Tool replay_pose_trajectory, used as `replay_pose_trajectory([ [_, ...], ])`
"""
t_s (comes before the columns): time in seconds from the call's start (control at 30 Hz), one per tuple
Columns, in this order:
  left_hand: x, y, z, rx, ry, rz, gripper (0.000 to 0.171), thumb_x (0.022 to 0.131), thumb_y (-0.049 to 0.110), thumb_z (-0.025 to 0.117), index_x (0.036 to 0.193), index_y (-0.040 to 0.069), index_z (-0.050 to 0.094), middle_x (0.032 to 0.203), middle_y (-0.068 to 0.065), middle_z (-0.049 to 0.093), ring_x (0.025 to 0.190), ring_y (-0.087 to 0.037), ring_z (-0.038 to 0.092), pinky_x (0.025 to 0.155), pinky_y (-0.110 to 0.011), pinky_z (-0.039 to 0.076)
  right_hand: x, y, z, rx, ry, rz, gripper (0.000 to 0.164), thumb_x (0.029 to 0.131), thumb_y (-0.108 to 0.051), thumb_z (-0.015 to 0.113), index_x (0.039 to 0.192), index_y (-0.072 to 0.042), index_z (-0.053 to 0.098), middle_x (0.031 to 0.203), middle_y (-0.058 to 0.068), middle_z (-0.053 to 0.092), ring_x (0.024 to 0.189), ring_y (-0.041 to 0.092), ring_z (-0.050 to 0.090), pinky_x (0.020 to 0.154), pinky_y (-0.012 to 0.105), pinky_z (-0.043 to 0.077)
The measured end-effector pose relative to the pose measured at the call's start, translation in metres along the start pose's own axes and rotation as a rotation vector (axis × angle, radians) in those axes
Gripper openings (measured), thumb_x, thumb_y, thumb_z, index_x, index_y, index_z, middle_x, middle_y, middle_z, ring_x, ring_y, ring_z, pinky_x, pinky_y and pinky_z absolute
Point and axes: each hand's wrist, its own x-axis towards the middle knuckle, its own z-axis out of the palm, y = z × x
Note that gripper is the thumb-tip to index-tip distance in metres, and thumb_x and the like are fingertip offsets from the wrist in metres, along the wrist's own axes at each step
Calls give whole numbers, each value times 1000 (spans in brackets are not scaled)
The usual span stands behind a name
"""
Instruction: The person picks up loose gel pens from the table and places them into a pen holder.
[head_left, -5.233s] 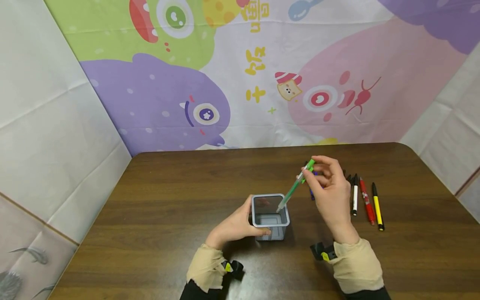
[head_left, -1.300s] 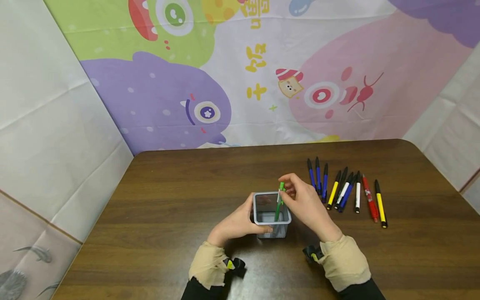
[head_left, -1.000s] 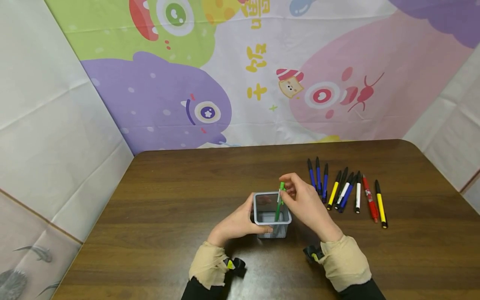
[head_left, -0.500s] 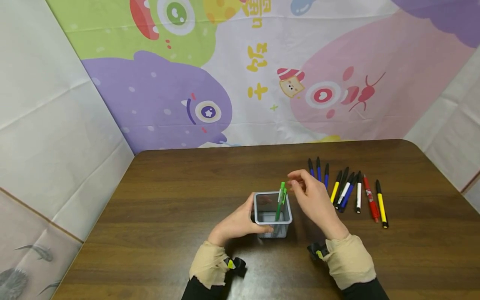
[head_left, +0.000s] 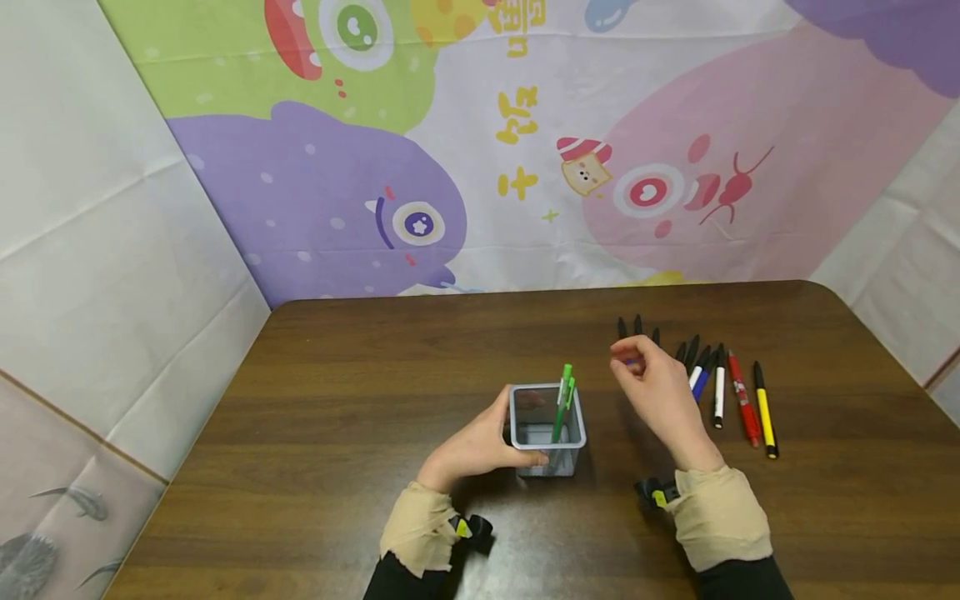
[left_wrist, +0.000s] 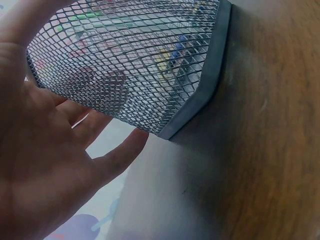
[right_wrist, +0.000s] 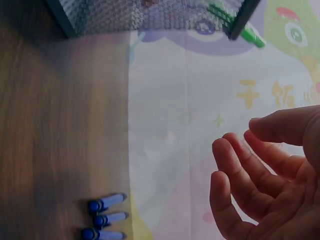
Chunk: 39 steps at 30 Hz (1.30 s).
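Note:
A square mesh pen holder (head_left: 551, 460) stands on the table, and my left hand (head_left: 474, 443) grips its left side, thumb across the front. The left wrist view shows the fingers around the mesh wall (left_wrist: 130, 60). Inside leans a green pen (head_left: 561, 408), its top poking above the rim. My right hand (head_left: 663, 404) hovers to the right of the holder, fingers loosely bent and holding nothing. Beneath and behind it lie blue markers (right_wrist: 111, 217), partly hidden in the head view.
Right of my right hand lie a white marker (head_left: 719, 392), a red pen (head_left: 742, 400) and a yellow marker (head_left: 764, 412), with several more close by. The brown table (head_left: 360, 383) meets a cartoon-printed cloth (head_left: 517, 242) at the back.
The green pen went down into the pen holder and my right hand let go of it. That hand then moved right, over the markers. My left hand kept its grip on the holder.

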Motion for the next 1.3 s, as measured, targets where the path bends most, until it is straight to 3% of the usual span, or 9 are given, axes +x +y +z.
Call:
replay_pose_trajectory([
  [0.23, 0, 1, 0, -3, -4, -5, 72, 73, 20, 77, 129, 14, 31, 118, -14, 52, 106, -28, 54, 90, -40, 43, 1, 8, -10, -41, -2, 58, 19, 88, -14, 58, 104, -3, 59, 95, 15, 64, 80, 25, 61, 65, 35, 48],
  [0.47, 0, 2, 0, -1, -5, -9, 73, 73, 20, 77, 130, 15, 31, 119, -13, 52, 106, -27, 54, 89, -39, 44, 1, 14, -17, -56, -105, 130, 26, 89, -17, 57, 107, 1, 56, 96, 18, 63, 76, 24, 61, 55, 28, 45],
  [0.63, 0, 2, 0, 8, -3, -8, 73, 73, 20, 77, 129, 17, 31, 119, -13, 52, 105, -27, 54, 88, -37, 44, 2, 17, -18, -109, -155, 161, 28, 87, -17, 59, 105, 4, 56, 95, 21, 63, 73, 25, 60, 58, 32, 45],
  [0.9, 1, 0, 0, 4, -8, -20, 72, 74, 21, 76, 129, 17, 31, 117, -13, 53, 104, -27, 54, 87, -33, 44, 0, 25, -18, -159, -234, 278, 33, 86, -20, 60, 106, 5, 54, 98, 23, 63, 72, 24, 61, 62, 35, 46],
  [1.07, 0, 0, -1, 7, -7, -8, 72, 74, 21, 76, 129, 17, 30, 118, -13, 52, 104, -26, 54, 87, -35, 44, 0, 30, -17, -233, -249, 300, 38, 85, -22, 60, 109, 6, 53, 100, 22, 62, 80, 31, 61, 67, 42, 45],
  [1.3, -1, -1, 0, 9, -1, -2, 74, 72, 19, 77, 130, 16, 30, 118, -11, 53, 104, -26, 55, 88, -39, 44, -2, 35, -16, -343, -233, 385, 40, 82, -26, 60, 111, 1, 51, 102, 25, 60, 85, 42, 58, 58, 46, 44],
])
